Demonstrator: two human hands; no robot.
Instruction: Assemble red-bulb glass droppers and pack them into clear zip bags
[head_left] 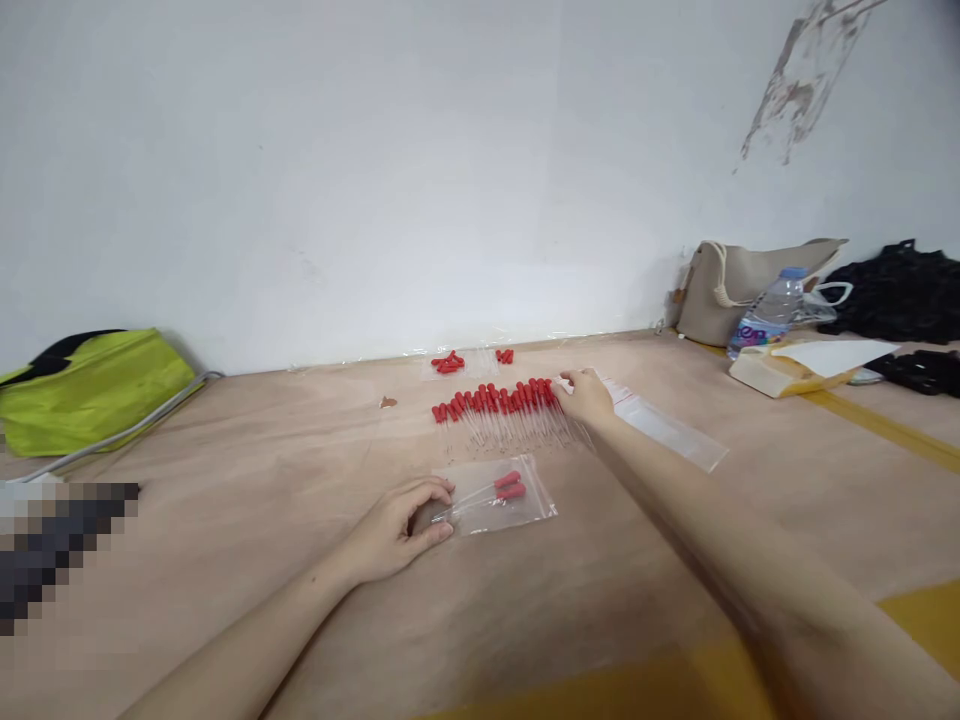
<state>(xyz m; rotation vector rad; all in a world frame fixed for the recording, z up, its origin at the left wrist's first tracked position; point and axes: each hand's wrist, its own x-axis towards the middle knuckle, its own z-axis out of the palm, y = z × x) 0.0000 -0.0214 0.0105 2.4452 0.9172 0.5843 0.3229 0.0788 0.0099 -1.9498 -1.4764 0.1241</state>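
Observation:
A clear zip bag point(541, 503) lies flat on the table, with two red-bulbed glass droppers point(510, 484) inside it. My left hand point(397, 525) rests at the bag's left end, thumb and fingers apart and curved about its edge. Farther back is a row of several similar droppers point(491, 400), red bulbs away from me and thin clear tubes toward me. At the right end of that row, my right hand point(586, 398) has its fingertips bent onto a dropper's red bulb; the exact grip is partly hidden.
Small red rubber bulbs point(448, 362) lie on plastic near the wall. An empty-looking zip bag point(667, 430) lies under my right forearm's far side. A green bag point(97, 390) sits left; a beige bag point(724, 290), water bottle point(769, 315) and black items point(900, 290) stand right.

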